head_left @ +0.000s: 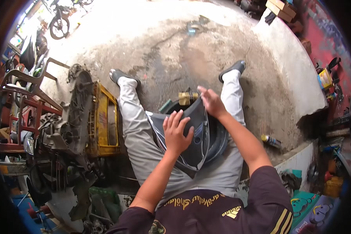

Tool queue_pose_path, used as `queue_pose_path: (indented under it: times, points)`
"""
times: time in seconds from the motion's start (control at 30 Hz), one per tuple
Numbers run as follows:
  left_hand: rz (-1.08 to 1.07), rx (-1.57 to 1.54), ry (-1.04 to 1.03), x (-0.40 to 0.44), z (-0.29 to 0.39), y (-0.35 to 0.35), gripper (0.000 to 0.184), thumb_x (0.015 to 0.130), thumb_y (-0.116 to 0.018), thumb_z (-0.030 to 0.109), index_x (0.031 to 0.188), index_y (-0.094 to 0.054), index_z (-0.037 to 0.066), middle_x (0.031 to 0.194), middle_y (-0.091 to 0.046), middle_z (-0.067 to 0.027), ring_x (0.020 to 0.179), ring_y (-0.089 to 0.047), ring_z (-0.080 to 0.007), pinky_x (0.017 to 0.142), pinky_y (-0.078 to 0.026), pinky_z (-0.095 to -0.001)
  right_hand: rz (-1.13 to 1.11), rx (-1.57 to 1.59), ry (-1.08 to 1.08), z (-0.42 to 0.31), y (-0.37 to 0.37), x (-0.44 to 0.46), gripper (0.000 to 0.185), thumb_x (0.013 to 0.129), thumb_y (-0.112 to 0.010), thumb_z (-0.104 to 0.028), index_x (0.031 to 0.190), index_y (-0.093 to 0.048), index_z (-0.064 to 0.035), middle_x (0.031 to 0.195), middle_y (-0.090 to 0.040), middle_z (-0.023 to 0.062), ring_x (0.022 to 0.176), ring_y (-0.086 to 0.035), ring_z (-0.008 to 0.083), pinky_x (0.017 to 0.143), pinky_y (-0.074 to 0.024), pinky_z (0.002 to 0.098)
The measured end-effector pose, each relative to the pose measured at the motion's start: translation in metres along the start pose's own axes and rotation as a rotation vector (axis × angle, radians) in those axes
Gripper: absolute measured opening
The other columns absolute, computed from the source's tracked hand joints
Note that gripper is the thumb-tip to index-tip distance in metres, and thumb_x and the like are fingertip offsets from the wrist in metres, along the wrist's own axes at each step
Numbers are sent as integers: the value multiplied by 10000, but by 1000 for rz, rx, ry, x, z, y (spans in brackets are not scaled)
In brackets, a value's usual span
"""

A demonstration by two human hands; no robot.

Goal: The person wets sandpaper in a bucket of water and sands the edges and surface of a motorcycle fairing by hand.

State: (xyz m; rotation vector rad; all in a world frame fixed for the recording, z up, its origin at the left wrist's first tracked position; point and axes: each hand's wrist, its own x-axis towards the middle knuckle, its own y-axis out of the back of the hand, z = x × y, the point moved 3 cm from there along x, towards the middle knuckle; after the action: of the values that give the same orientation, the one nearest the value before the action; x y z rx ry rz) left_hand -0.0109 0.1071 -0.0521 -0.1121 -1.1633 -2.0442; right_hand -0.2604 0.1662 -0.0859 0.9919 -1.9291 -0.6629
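The floor [199, 72] is rough and grey, with dark stains. On it, a small can [272, 141] lies on its side, and two dark shoes [234, 70] rest well apart.

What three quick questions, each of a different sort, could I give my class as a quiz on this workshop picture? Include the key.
1. Multiple choice: which thing is nearest the left hand?
A) the plastic chair
B) the dark panel
C) the footwear
2. True or false: the yellow crate is nearer the right leg than the left leg.
3. Short answer: which hand is nearer the yellow-brown piece?

Key: 1. B. 2. False. 3. The right hand.
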Motion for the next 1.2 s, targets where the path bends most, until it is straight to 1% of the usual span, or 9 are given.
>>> queue_pose_path:
  times: [0.3,0.37,0.43,0.57,0.7,0.83,0.97,1.1,1.2]
  points:
    - [-55,8,-11,0,-3,-2,455,842,-824,299,1270,-746,164,1551,-597,-117,1502,-476,-370,1262,-293,-570,-20,147,-170,7,10,3,623,973,-681,12,1544,-499,-159,986,-696,202,919,-713,416,806,-578,527]
    - [-72,9,-18,0,-4,-5,472,838,-826,309,1280,-745,166,1558,-590,-125,1503,-472,-378,1262,-287,-575,2,120,-161,6,8,1,599,964,-696,40,1514,-546,-145,991,-696,175,874,-726,378,792,-595,462]
    - [-73,8,-22,0,-4,-3,477,836,-827,317,1281,-745,165,1561,-587,-125,1503,-471,-380,1262,-284,-574,-60,83,40,-8,6,-2,584,964,-703,29,1503,-554,-140,990,-693,177,876,-717,382,791,-591,468]
    - [-94,18,-15,0,-2,-4,481,835,-828,320,1284,-745,166,1570,-580,-125,1509,-465,-379,1263,-282,-572,-58,80,-108,17,7,5,569,958,-698,6,1488,-550,-142,960,-670,194,907,-691,423,804,-573,522]
    - [-93,28,-14,0,-5,-5,485,834,-829,320,1287,-743,167,1573,-578,-125,1515,-460,-379,1264,-280,-573,-33,110,101,-13,8,4,513,977,-677,-6,1460,-564,-133,959,-666,207,873,-687,436,781,-564,529]
    - [-95,29,-10,0,-3,-4,481,835,-827,318,1285,-746,169,1566,-584,-127,1513,-464,-379,1265,-276,-571,-64,50,-152,14,11,10,530,958,-699,0,1454,-577,-141,976,-680,196,920,-699,434,805,-574,529]
    - [-95,25,-14,0,-4,-3,477,835,-827,314,1281,-747,165,1565,-583,-130,1510,-465,-379,1265,-274,-570,-28,123,52,-10,11,3,480,959,-682,9,1408,-599,-138,958,-672,194,870,-692,429,780,-569,522]
    - [-93,29,-20,-1,-2,-4,480,832,-829,310,1282,-747,164,1565,-581,-133,1509,-464,-381,1260,-282,-574,-41,58,-75,3,9,7,465,944,-684,27,1376,-613,-130,960,-671,190,897,-692,420,788,-570,520]
    - [-90,36,-18,1,-5,-2,486,832,-829,314,1287,-746,167,1570,-577,-132,1509,-462,-381,1260,-284,-577,-22,115,54,-11,4,9,430,953,-678,16,1358,-623,-116,951,-666,186,869,-687,417,779,-571,513]
